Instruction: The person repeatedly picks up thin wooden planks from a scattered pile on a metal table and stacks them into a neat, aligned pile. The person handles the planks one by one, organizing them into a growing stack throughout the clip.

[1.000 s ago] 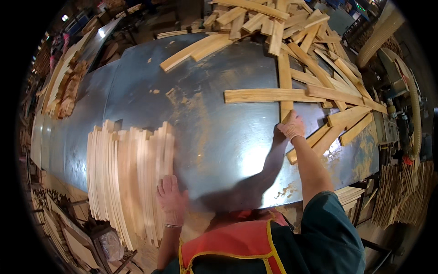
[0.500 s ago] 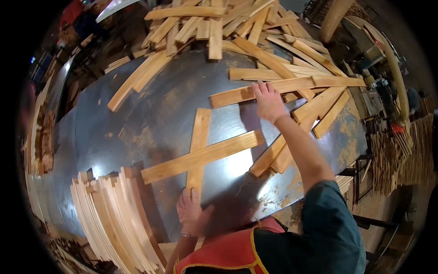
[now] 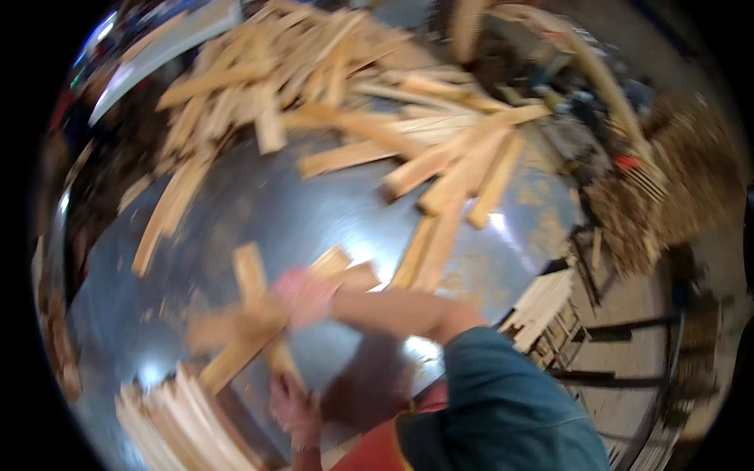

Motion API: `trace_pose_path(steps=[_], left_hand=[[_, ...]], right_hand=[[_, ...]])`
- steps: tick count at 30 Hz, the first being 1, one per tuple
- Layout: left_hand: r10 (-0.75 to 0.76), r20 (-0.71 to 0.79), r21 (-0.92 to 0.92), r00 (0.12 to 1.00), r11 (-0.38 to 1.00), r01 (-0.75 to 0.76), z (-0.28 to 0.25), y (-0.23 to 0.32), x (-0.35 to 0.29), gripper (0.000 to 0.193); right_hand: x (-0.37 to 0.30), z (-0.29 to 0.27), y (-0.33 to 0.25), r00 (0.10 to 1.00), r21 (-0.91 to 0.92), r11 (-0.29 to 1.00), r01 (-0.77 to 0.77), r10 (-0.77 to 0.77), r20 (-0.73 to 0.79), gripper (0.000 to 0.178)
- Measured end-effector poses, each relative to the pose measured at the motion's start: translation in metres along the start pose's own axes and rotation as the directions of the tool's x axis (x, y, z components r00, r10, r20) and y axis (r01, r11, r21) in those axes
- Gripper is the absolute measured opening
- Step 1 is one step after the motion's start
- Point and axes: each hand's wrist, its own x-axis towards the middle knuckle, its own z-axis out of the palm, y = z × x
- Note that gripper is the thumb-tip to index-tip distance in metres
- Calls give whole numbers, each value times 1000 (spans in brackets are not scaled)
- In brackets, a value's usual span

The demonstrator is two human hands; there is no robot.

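Note:
Two wooden slats lie crossed on the metal tabletop. The upright slat point(image 3: 250, 271) has its near end pinched by my left hand point(image 3: 296, 412), the fingers curled at its edge. The slanting slat point(image 3: 232, 367) passes over it, its far end showing beyond my right hand point(image 3: 302, 298). That hand is smeared by motion and grips another slat point(image 3: 224, 328) over the crossing. The held slat's right end sticks out past the wrist. My right thumb and fingertips are too blurred to make out.
A loose heap of slats point(image 3: 298, 59) covers the table's far side, with several fanned toward the right point(image 3: 448, 165). A neat stack of slats point(image 3: 184, 420) stands at the near left. Beyond the right edge are a ribbed hose point(image 3: 605, 86) and machinery.
My right hand has come from the pile at the right, bringing a slat leftward and nearer, over the crossed pair. My left hand stays at the upright slat's near end. The view has swung.

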Motion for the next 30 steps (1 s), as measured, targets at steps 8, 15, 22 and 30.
trace_pose_path(steps=[8, 15, 22, 30], left_hand=[[-14, -132, 31, 991, 999, 18, 43, -22, -4, 98], [-169, -110, -659, 979, 750, 56, 6, -41, -66, 81], [-167, 230, -972, 959, -94, 217, -88, -38, -156, 55], [-276, -123, -325, 953, 919, 224, -55, -117, -223, 66]], right_hand=[[-7, 48, -28, 996, -192, 981, 5, 12, 90, 86], [-56, -42, -123, 877, 232, 865, -445, 369, 307, 94], [-119, 43, -200, 817, 934, 41, -356, 498, 290, 88], [-100, 150, -314, 790, 425, 787, -446, 124, 600, 77]])
